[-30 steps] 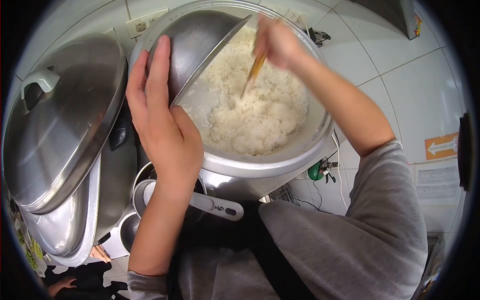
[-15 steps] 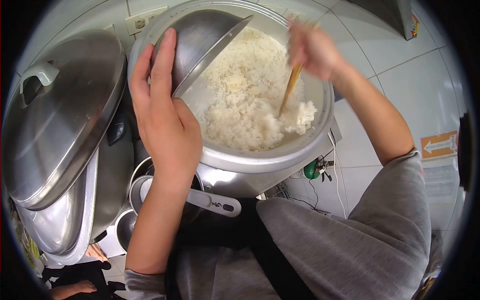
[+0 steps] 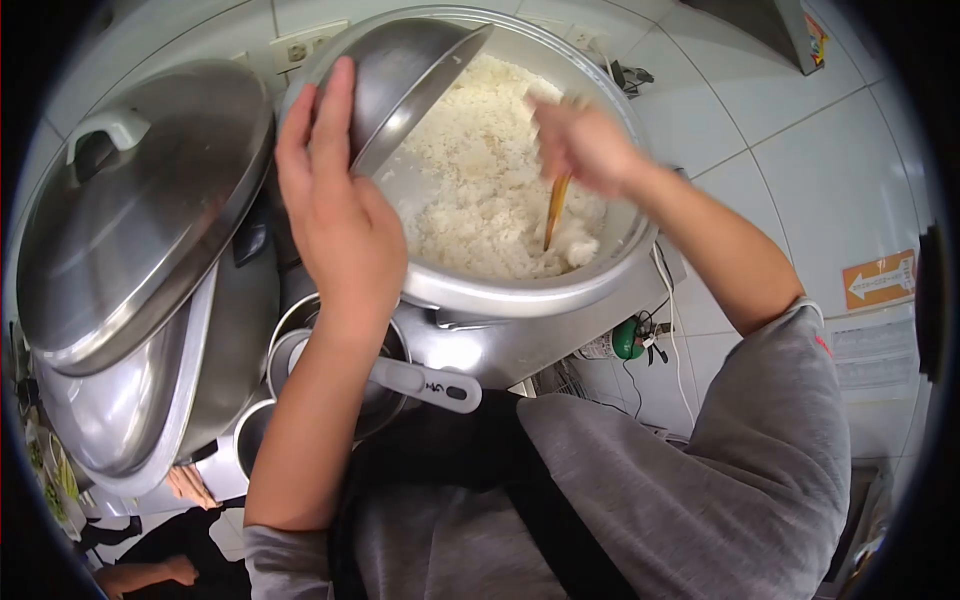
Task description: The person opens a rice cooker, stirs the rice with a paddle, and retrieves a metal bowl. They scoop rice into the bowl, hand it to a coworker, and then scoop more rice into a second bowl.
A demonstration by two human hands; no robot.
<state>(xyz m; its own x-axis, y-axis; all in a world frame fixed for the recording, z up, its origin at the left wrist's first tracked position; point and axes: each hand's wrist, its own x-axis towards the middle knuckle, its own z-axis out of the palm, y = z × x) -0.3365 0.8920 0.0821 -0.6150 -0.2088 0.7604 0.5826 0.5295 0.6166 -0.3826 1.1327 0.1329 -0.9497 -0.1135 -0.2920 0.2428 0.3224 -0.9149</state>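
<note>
The right hand (image 3: 590,148), blurred, is closed around a yellow-brown utensil (image 3: 555,210) whose lower end meets the white rice (image 3: 470,185) toward the near right of a large pot (image 3: 520,295); the left hand (image 3: 345,220) lies against a tilted metal bowl (image 3: 400,65), though whether it clamps cannot be told. The step looks like loosening rice, and the next move likely calls for a steady bowl; farther left sits a big lid (image 3: 150,230)

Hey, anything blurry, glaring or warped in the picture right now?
Head view: the right hand is motion-blurred, while the left hand looks sharper; head view: glare whitens the metal surface near the pot; head view: tile lines curve, and the corners are black.
</note>
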